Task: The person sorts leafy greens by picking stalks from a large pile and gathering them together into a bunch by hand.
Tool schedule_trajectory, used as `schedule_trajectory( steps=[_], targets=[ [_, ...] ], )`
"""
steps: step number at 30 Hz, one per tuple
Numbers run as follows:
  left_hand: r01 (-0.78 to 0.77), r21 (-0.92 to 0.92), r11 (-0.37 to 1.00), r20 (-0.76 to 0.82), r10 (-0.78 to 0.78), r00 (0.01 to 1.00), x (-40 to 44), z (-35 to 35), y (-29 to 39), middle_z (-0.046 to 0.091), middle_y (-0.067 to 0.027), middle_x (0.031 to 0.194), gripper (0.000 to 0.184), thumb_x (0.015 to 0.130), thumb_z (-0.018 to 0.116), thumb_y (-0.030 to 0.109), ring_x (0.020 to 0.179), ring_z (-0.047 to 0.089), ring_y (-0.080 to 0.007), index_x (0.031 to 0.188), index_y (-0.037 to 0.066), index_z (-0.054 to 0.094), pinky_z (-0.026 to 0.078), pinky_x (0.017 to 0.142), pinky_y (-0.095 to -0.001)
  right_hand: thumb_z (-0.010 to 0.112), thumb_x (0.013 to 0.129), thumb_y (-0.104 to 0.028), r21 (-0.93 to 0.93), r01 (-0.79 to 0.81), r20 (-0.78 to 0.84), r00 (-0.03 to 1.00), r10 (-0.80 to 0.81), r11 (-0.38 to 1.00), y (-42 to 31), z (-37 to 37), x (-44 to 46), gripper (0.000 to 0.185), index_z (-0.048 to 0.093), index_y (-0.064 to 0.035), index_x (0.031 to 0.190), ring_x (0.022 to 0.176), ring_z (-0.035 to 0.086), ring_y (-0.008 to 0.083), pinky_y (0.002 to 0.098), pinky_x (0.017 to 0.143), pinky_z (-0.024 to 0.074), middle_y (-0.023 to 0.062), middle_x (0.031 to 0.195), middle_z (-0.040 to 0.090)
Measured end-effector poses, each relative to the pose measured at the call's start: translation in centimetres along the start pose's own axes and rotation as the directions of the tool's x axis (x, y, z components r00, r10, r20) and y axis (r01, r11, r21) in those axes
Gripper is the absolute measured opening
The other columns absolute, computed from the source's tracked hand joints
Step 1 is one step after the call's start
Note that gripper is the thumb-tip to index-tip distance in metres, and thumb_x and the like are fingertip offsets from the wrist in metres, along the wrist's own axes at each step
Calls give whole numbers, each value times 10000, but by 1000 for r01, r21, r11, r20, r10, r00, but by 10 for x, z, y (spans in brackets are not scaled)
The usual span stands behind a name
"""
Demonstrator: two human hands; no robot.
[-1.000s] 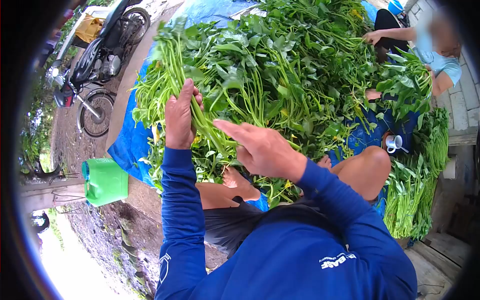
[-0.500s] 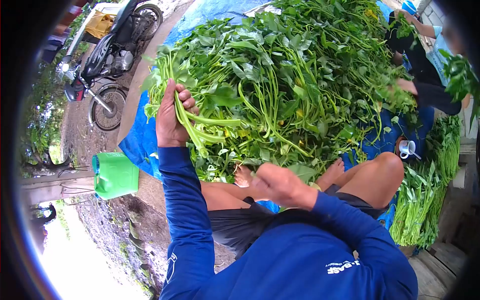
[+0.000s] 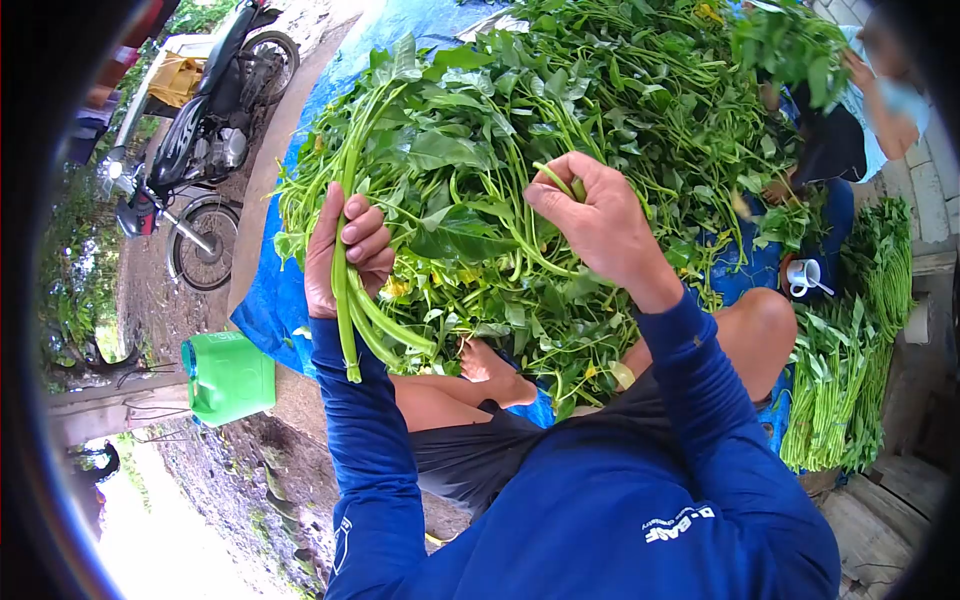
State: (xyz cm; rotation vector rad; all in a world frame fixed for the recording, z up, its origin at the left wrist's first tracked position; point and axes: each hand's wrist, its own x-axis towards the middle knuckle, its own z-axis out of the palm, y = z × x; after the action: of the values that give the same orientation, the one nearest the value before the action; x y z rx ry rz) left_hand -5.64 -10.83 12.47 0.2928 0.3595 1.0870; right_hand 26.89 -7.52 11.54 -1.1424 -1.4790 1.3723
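Observation:
My left hand [image 3: 348, 248] is closed around a small bunch of green stems [image 3: 352, 190], with leaves at the top and bare stem ends hanging below the fist. To its right, my right hand [image 3: 595, 215] pinches a green stem [image 3: 556, 176] between thumb and fingers, over the pile. A large heap of leafy greens [image 3: 620, 110] spreads beyond both hands, on a blue tarp [image 3: 262, 312]. Bundled greens [image 3: 825, 400] lie in rows to the right of my knee.
Another person [image 3: 880, 120] sits at the upper right, holding a leafy bunch. A white cup [image 3: 802, 275] with a spoon stands beside my knee. At the left are a green jug [image 3: 232, 378] and a parked motorcycle [image 3: 195, 150]. My bare foot [image 3: 490, 372] rests by the heap.
My right hand has moved up from near my lap to the heap and now pinches a stem. My left hand keeps its bunch. The other person has raised a leafy bunch.

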Motion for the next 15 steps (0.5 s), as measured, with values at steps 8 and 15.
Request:
schedule_trajectory(
  steps=[8,15],
  targets=[
    [-138,149,979,-76,150,986,-19,1,18,481,39,728,378,1151,476,429,580,439,-76,976,106,565,354,520,-232,648,897,-264,-696,-115,159,938,308,709,153,21,-26,302,693,33,932,1010,700,501,569,912,546,303,1024,731],
    [-269,354,896,-226,361,905,-35,-1,30,491,41,745,357,1135,524,430,598,470,-78,988,109,576,381,513,-232,713,882,-334,-615,33,537,750,387,788,187,45,-31,355,743,-25,1054,956,709,457,520,855,571,250,1071,739]
  ],
)
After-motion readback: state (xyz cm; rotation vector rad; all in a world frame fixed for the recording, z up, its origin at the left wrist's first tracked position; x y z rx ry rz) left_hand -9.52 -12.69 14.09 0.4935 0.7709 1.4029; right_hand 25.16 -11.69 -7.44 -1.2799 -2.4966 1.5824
